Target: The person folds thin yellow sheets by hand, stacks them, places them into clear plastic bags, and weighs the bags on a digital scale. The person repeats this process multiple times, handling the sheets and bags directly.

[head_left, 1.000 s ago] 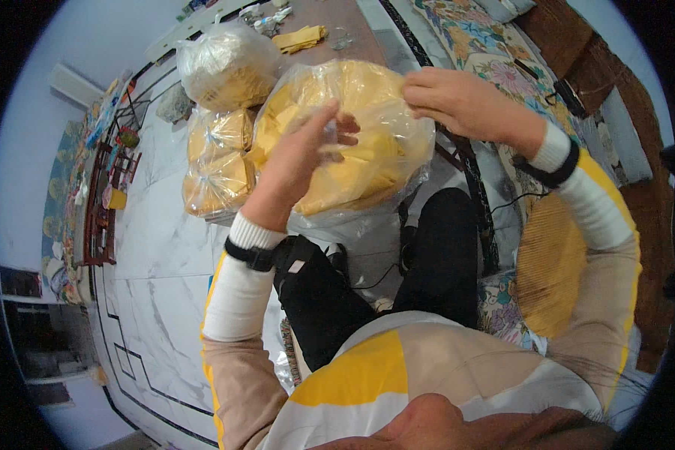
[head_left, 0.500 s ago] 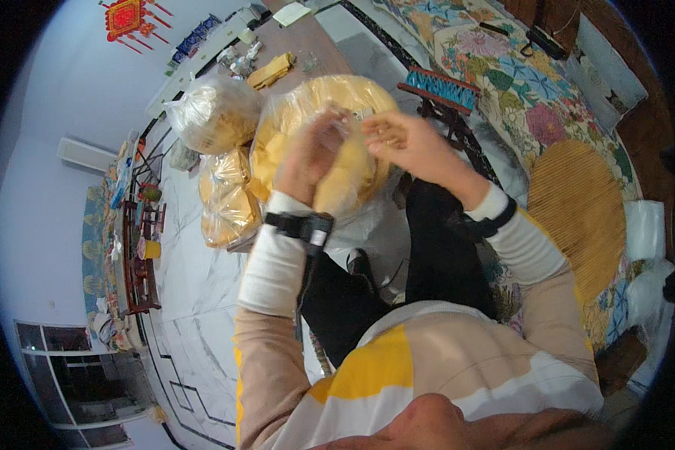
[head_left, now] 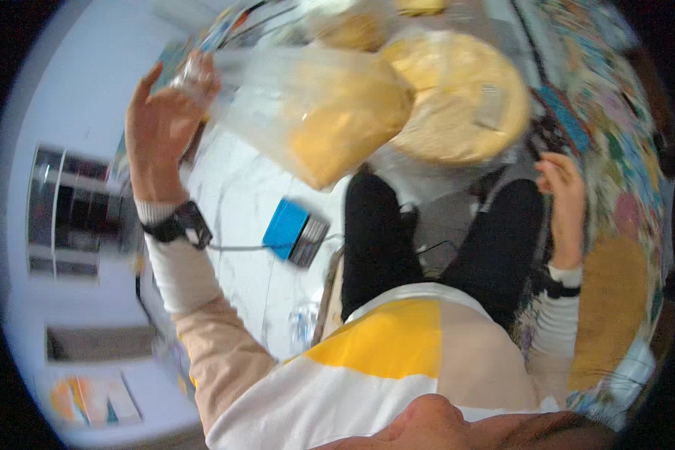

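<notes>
My left hand (head_left: 165, 127) is raised at the far left, closed on the gathered neck of a clear plastic bag (head_left: 259, 97). Pale yellow contents, too blurred to name, fill the far end of the bag, which stretches sideways over my left knee. Beside it lies a big round yellow stack (head_left: 457, 124) wrapped in clear plastic, with a small pale label on it; the bag's right end overlaps or touches its edge. Over by my right thigh, my right hand (head_left: 566, 195) is apart from the bag, fingers loosely bent and nothing visible in them.
A blue-topped scale-like device (head_left: 292, 229) with a cable sits on the marble floor left of my legs. Another plastic bag of yellow contents (head_left: 349, 26) stands beyond. Flowered fabric (head_left: 615, 112) and a round woven mat (head_left: 611, 315) are at the right. Clear plastic (head_left: 304, 322) lies lower left.
My hands have parted: the left swung out left with the bag, the right drew back toward my right thigh. The view has turned left, bringing the blue device into sight.
</notes>
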`<state>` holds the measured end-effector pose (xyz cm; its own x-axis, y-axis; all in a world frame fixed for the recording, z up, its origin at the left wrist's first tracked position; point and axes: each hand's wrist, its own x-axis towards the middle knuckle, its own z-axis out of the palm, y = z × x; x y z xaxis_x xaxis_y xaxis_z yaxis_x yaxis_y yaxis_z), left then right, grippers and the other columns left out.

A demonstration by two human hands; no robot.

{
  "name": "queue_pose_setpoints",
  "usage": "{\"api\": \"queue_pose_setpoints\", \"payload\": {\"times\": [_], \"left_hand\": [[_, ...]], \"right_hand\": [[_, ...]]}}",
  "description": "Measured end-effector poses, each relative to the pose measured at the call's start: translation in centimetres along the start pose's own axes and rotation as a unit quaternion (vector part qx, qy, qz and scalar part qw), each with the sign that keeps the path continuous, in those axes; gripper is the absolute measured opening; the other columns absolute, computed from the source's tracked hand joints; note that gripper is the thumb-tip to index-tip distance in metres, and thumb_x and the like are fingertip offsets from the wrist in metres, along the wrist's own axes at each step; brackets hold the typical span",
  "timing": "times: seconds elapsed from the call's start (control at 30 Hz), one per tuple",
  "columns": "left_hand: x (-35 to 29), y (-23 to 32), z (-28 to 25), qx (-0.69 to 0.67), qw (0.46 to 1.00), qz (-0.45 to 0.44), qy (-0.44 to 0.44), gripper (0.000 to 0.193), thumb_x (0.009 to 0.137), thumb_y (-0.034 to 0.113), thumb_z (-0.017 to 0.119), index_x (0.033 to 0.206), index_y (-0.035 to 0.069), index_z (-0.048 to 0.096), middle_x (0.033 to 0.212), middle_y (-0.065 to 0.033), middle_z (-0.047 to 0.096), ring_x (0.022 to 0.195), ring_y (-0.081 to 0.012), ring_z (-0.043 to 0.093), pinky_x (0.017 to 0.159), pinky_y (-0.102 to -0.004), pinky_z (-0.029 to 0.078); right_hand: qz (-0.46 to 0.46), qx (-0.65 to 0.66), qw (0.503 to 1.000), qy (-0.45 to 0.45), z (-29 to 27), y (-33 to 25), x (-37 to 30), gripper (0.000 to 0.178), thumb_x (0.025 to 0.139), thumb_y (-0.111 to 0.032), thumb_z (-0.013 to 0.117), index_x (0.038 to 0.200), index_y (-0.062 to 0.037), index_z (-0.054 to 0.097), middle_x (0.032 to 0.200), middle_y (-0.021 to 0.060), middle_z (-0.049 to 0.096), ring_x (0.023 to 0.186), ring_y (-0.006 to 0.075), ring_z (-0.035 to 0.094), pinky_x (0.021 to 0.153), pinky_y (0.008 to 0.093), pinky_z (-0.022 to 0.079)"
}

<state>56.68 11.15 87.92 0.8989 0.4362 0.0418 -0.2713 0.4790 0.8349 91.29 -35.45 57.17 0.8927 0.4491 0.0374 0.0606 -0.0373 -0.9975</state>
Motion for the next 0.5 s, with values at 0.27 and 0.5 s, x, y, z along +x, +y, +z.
{"api": "queue_pose_setpoints", "payload": {"times": [0.27, 0.5], "left_hand": [[-14.0, 2.6, -17.4, 0.129, 0.976, -0.001, 0.173, 0.054, 0.114, 0.031, 0.054, 0.145, -0.013, 0.058, 0.138, -0.0275, 0.072, 0.131, -0.041, 0.069, 0.115, -0.0512, 0.055], [-20.9, -12.3, -48.4, -0.002, 0.872, -0.066, 0.485, 0.026, 0.114, 0.019, 0.057, 0.11, -0.007, 0.061, 0.092, -0.0134, 0.072, 0.075, -0.0236, 0.072, 0.063, -0.0242, 0.06]], "right_hand": [[0.063, -0.038, 0.997, -0.021, 2.5, 5.8, -1.9, 0.027, 0.115, -0.027, 0.068, 0.13, -0.0057, 0.075, 0.111, 0.0036, 0.077, 0.087, 0.0103, 0.067, 0.081, 0.0299, 0.055], [0.056, -0.162, 0.984, -0.051, 2.5, 8.9, -2.1, 0.024, 0.115, -0.027, 0.069, 0.127, -0.0079, 0.076, 0.107, 0.0037, 0.077, 0.084, 0.0101, 0.067, 0.075, 0.0294, 0.055]]}}
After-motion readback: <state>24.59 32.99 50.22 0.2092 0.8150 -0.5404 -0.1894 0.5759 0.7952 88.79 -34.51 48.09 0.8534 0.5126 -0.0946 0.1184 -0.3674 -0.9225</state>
